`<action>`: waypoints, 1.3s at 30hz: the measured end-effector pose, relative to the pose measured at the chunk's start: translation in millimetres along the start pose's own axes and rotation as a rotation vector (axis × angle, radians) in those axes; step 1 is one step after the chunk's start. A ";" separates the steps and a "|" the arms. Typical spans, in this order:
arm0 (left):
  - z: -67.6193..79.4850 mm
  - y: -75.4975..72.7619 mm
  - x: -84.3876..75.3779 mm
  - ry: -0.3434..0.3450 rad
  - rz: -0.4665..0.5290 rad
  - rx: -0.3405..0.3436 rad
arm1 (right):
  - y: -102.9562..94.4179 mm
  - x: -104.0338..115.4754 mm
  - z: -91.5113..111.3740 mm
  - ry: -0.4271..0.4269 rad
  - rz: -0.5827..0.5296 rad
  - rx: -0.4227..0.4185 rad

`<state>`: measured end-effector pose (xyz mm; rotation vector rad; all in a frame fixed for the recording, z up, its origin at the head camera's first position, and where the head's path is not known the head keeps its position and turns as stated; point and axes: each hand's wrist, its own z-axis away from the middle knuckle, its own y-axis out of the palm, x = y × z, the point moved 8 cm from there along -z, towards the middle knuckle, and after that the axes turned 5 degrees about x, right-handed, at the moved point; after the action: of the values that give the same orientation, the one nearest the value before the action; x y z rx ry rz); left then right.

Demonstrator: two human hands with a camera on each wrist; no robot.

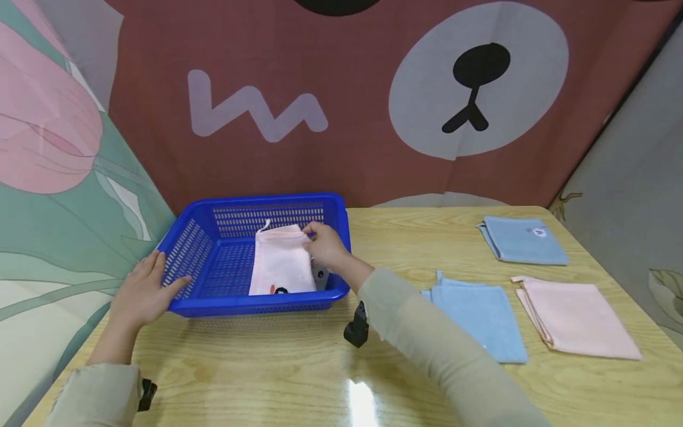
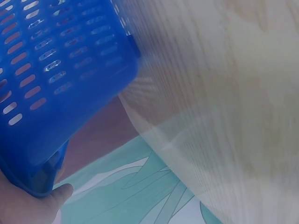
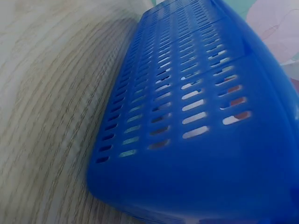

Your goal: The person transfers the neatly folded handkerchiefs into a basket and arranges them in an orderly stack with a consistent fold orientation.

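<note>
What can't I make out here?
Head: most of the grey item, covered by the pink pouch.
Head: the pouch's lower print, partly hidden by the basket rim.
Head: part of the nearer blue cloth, behind the right sleeve.
Left wrist: most of the left hand, cut off by the frame edge.
Right wrist: the basket's contents, mostly blocked by its slotted wall.

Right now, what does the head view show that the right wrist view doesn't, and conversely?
Head only, clearly: the right grip pinching a pale pink cloth pouch, the left grip, two folded blue cloths, one folded pink cloth.

Right wrist only: a close side-on look at the blue slotted plastic basket.

Both: that basket, wood-grain table, pink-green backdrop.
</note>
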<state>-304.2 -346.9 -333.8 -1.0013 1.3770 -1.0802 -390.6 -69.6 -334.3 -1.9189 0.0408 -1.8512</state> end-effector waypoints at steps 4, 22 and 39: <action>-0.6 0.6 -0.1 0.002 0.001 0.001 | 0.3 -2.1 -2.0 0.030 0.213 -0.019; -1.9 0.0 0.3 -0.005 0.010 0.005 | -14.8 -20.2 -14.6 0.172 0.271 -0.149; 0.4 -1.3 -1.6 0.003 0.005 0.012 | -33.3 24.5 42.4 0.210 -0.226 -0.034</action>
<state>-303.7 -345.7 -332.2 -0.9868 1.3733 -1.0854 -358.0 -35.2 -298.9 -1.8056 -0.0806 -2.2090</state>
